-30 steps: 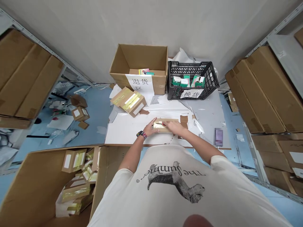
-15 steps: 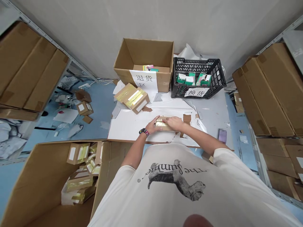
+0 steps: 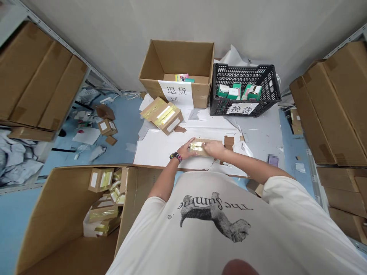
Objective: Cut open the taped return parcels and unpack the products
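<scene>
A small cardboard box with shiny yellow tape [image 3: 200, 146] lies on the white-covered table [image 3: 151, 152] close to my body. My left hand [image 3: 186, 149] grips its left end, thumb and fingers on opposite sides. On the box's top rests my right hand [image 3: 214, 148], its fingers curled together over the tape; whatever they may hold is too small to make out. Behind and to the left, a larger taped box with white labels [image 3: 162, 115] lies at an angle, touching the paper sign on the open carton [image 3: 202, 96].
Green and white boxes sit in a black crate [image 3: 246, 109] at the back right. A large carton [image 3: 65, 214] at lower left holds several taped parcels [image 3: 104, 210]. Stacked cartons [image 3: 332, 110] stand on the right, others [image 3: 37, 84] on the left.
My right hand has shifted slightly along the small box, and more of the box's right part shows. The whole view has tilted a little; my left hand keeps its grip.
</scene>
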A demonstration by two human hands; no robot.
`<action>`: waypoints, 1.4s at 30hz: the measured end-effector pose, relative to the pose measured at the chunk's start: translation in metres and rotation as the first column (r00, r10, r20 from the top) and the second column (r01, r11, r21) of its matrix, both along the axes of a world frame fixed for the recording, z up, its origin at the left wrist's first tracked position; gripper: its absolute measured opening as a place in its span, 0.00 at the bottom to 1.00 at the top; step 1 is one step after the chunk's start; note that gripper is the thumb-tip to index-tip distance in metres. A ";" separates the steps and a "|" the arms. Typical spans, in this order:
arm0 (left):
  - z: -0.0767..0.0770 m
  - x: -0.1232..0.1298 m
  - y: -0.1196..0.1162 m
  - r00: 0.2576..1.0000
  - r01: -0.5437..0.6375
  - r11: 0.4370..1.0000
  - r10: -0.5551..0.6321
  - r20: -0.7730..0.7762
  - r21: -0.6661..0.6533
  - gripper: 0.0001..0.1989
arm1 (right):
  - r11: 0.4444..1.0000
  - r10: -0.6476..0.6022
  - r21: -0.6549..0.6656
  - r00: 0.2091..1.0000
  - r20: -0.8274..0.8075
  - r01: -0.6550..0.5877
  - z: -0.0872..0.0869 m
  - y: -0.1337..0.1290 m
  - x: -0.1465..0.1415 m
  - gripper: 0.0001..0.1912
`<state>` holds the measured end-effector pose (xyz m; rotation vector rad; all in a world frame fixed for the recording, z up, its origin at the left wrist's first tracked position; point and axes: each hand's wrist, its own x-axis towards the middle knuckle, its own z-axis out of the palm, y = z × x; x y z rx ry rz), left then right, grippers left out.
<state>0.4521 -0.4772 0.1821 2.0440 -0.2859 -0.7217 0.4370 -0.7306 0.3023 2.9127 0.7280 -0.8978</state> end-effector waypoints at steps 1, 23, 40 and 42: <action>0.001 0.000 0.000 1.000 0.001 1.000 -0.001 -0.001 0.013 0.63 | 0.999 -0.024 -0.034 1.000 -0.015 0.023 -0.002 -0.003 -0.003 0.20; 0.015 0.008 0.004 0.991 0.090 0.972 -0.110 0.082 0.218 0.60 | 0.994 -0.105 -0.022 0.993 0.057 0.106 -0.036 -0.166 -0.061 0.34; 0.015 0.014 0.010 0.976 0.132 0.947 -0.175 0.126 0.291 0.60 | 0.988 -0.135 -0.065 0.983 0.122 0.143 -0.045 -0.170 -0.087 0.35; 0.017 0.014 0.008 0.976 0.129 0.944 -0.175 0.128 0.302 0.60 | 0.986 -0.150 -0.053 0.980 0.129 0.158 -0.047 -0.170 -0.091 0.35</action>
